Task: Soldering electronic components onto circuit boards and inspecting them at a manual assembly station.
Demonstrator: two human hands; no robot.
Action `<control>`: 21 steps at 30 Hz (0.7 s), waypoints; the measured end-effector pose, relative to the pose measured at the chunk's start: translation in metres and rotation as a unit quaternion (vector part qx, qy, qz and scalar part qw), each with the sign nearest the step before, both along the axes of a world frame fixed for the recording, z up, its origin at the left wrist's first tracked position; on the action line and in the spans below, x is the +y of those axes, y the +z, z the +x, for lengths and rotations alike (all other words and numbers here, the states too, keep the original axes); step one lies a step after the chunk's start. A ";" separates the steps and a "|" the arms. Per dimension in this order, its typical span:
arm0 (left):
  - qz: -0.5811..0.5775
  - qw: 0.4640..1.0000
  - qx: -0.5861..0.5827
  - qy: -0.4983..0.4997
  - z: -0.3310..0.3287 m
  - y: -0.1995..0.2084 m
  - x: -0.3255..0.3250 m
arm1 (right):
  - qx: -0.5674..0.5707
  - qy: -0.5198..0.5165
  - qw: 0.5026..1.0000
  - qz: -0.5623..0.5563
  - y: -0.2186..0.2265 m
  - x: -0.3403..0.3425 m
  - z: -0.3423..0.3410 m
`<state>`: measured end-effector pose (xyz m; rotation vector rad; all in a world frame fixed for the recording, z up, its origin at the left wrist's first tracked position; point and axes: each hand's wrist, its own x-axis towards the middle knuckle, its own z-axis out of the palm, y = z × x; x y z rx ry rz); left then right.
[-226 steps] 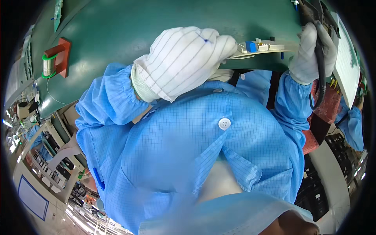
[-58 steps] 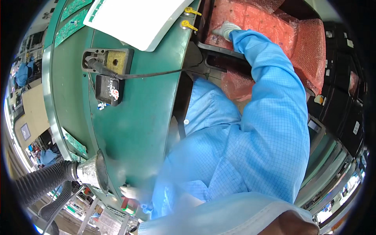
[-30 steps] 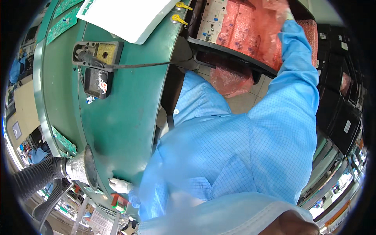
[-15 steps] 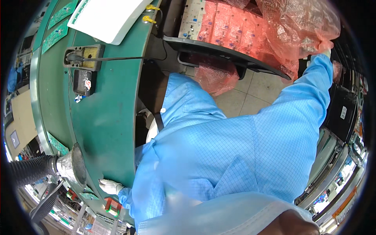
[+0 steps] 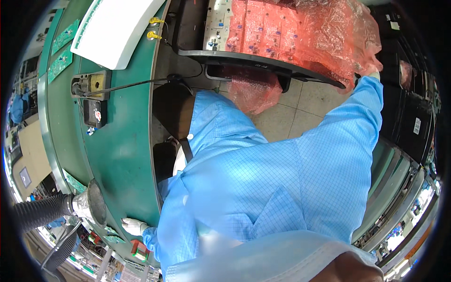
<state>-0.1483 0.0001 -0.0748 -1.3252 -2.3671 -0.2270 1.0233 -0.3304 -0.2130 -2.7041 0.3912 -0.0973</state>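
Observation:
My right hand (image 5: pixel 373 74), in a pale glove, is at the far right, closed on the edge of a pink bubble wrap sheet (image 5: pixel 324 42). The wrap lies over circuit boards in a black bin (image 5: pixel 263 62), and their parts show through it. At the bin's left end a strip of pale board (image 5: pixel 217 26) with small components lies uncovered. My left hand (image 5: pixel 135 226), white-gloved, rests on the green bench top (image 5: pixel 122 155) at the lower left, fingers extended and nothing visible in them.
A soldering iron stand (image 5: pixel 91 84) with its cable and a small black box (image 5: pixel 95 113) stand on the bench. Beyond them lies a white tray (image 5: pixel 117 33). A fume hose nozzle (image 5: pixel 91 202) is near my left hand. Pink wrap (image 5: pixel 256 91) hangs below the bin.
The raised, bunched wrap has come down and lies flatter over the boards, with my right hand lower and still on its edge. My left hand stays on the bench. The view has shifted slightly.

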 end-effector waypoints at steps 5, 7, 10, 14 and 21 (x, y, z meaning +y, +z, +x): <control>0.011 1.000 0.004 -0.027 -0.004 -0.001 0.000 | -0.028 -0.024 0.968 -0.248 0.078 -0.005 -0.014; -0.011 1.000 0.011 0.014 -0.003 0.000 0.000 | -0.283 -0.158 0.944 -0.056 0.133 0.030 -0.038; -0.026 0.999 0.012 0.021 -0.001 0.002 0.000 | -0.392 0.101 0.887 -0.221 0.186 0.105 -0.084; -0.034 0.999 -0.006 0.012 0.001 0.004 -0.002 | -0.248 0.333 0.833 -0.365 0.142 0.174 -0.126; -0.004 0.998 -0.003 -0.058 -0.004 0.002 -0.004 | 0.113 0.299 0.863 -0.392 0.052 0.191 -0.131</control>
